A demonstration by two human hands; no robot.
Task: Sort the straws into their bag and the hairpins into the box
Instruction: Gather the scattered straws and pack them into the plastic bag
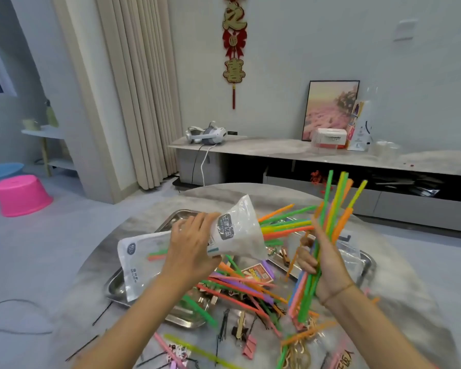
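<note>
Counter (399,283) under the hands is carrying many loose straws (240,284) and hairpins (225,323); left hand (190,246) is gripping the bag (237,233), right hand (328,262) is clutching a straw bundle (333,209); sorting looks early.

Home living room, curtains (141,89), low TV cabinet (317,153), red wall ornament (234,46)

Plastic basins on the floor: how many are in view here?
2. An upturned pink plastic basin sits on the floor at far left; a light-blue plastic basin lies just behind it, cut off by the frame edge. Others may be hidden.
</note>
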